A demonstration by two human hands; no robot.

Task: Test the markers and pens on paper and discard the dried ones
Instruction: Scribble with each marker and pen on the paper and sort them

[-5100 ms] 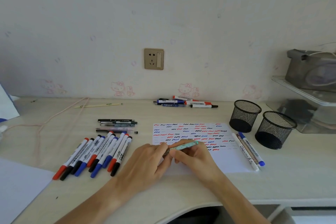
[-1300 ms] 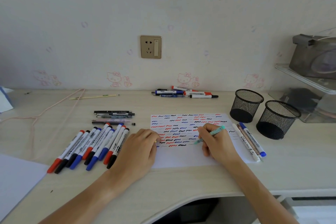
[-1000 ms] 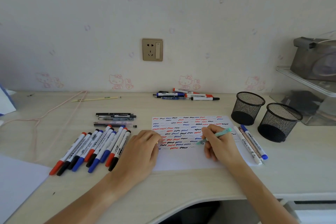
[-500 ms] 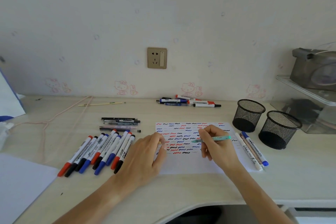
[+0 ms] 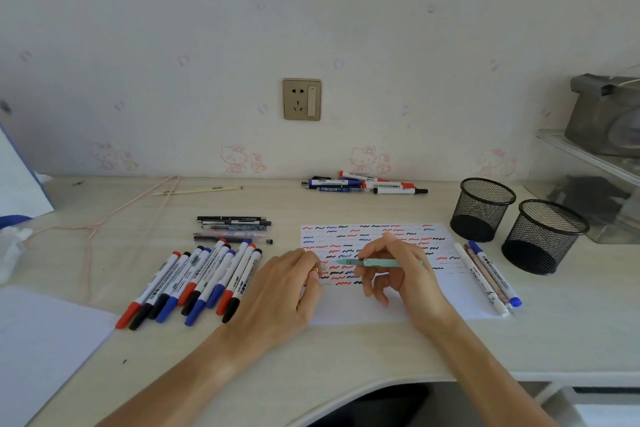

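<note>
Right now my right hand [image 5: 401, 270] pinches the mint pen [image 5: 377, 262], tip toward nine o'clock above the paper [image 5: 450, 288]; my left hand [image 5: 280, 291] rests loosely curled at its edge, gripping nothing I can see.

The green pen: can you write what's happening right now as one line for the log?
step: testing | right hand: holds green pen level above paper | left hand: closed, on paper edge | mesh cups: look empty

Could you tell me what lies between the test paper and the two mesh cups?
In the head view, three pens lie side by side on the desk between the paper and the mesh cups.
</note>
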